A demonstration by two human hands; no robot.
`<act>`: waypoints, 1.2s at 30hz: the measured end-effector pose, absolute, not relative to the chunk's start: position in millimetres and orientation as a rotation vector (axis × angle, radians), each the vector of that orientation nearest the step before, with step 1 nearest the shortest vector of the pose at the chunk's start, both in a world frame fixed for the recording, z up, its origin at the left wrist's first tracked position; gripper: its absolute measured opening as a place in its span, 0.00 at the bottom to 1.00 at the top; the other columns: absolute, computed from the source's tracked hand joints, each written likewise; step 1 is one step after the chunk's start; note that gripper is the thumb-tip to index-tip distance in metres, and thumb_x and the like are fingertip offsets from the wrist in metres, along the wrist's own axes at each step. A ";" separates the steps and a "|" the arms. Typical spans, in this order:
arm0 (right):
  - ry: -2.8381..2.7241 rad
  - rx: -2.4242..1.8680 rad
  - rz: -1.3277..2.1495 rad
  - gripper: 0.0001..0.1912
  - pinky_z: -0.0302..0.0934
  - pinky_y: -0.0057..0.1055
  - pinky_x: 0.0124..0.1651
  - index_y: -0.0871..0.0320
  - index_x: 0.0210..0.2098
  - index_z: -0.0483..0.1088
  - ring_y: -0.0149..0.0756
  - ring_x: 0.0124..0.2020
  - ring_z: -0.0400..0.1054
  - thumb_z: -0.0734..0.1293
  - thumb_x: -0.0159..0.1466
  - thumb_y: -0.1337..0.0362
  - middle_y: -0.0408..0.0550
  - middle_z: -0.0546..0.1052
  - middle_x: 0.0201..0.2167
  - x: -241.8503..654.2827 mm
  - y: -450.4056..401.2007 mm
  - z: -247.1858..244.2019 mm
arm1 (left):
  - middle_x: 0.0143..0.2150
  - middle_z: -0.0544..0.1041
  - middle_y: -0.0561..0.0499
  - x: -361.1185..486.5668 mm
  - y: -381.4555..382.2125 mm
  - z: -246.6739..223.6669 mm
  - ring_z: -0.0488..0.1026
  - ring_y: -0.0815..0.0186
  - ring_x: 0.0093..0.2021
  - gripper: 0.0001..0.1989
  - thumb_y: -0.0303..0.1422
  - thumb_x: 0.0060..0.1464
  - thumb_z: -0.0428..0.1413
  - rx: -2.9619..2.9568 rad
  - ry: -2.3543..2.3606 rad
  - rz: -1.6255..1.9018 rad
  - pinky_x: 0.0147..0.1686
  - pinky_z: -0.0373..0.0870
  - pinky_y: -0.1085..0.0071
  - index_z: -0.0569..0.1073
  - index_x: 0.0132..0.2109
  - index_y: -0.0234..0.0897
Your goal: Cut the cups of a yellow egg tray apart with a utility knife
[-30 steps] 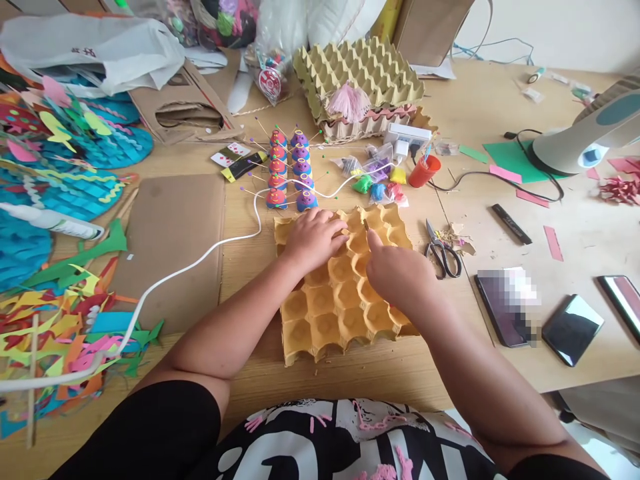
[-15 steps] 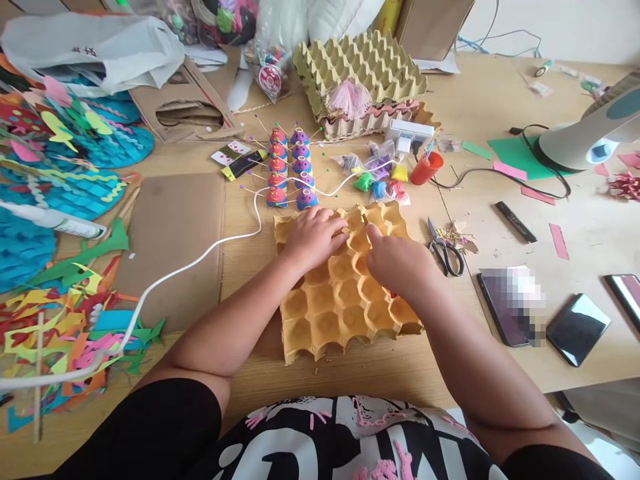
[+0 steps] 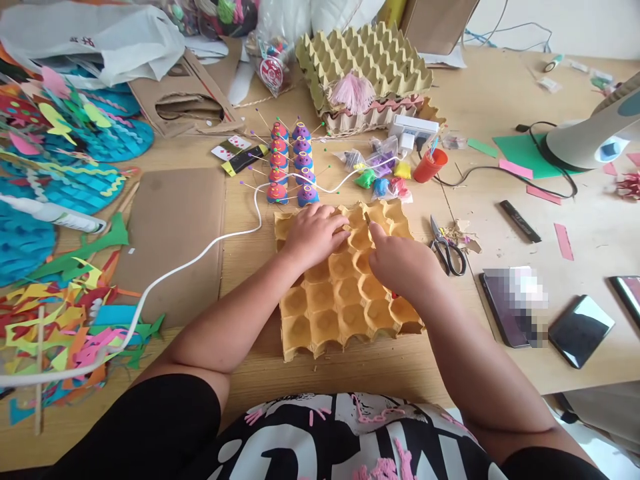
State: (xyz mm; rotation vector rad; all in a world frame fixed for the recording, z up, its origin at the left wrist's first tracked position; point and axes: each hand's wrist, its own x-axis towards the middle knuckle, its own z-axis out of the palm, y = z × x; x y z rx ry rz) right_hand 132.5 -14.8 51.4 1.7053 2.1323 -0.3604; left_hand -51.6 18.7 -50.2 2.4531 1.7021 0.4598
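A yellow egg tray (image 3: 323, 320) lies on the wooden table in front of me, its cups facing up. My left hand (image 3: 317, 233) rests over the tray's upper left part, fingers spread across the cups. On the tray's upper right, my right hand (image 3: 403, 260) is closed round a cutting tool, whose narrow dark blade (image 3: 367, 219) points away from me into the cups. A bit of red shows under the right hand. Most of the tool is hidden by the palm.
Scissors (image 3: 450, 250) lie right of the tray near paper scraps. Behind it stand small painted figures (image 3: 277, 190) with pins, and stacked egg trays (image 3: 370, 67). A white cable (image 3: 200, 257) crosses cardboard (image 3: 173, 233) on the left. A red cup (image 3: 430, 165) and phones (image 3: 581, 330) are at right.
The view has shifted slightly. Both hands stay in nearly the same places on the tray, the right one still round the tool.
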 end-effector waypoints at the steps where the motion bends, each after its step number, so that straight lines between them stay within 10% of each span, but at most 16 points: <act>1: 2.133 1.709 -0.363 0.36 0.67 0.40 0.42 0.63 0.79 0.52 0.54 0.50 0.80 0.53 0.72 0.66 0.62 0.85 0.47 131.8 -13.9 51.2 | 0.59 0.79 0.45 -51.5 18.5 -49.6 0.69 0.50 0.62 0.15 0.44 0.69 0.58 2.451 1.706 0.457 0.61 0.67 0.55 0.82 0.56 0.47; 36: 2.129 1.676 -0.292 0.38 0.68 0.38 0.38 0.67 0.80 0.46 0.50 0.45 0.81 0.53 0.72 0.67 0.61 0.85 0.42 129.5 -23.0 44.3 | 0.59 0.78 0.44 -52.1 18.4 -50.5 0.69 0.50 0.61 0.15 0.45 0.70 0.57 2.453 1.690 0.469 0.61 0.68 0.54 0.82 0.56 0.48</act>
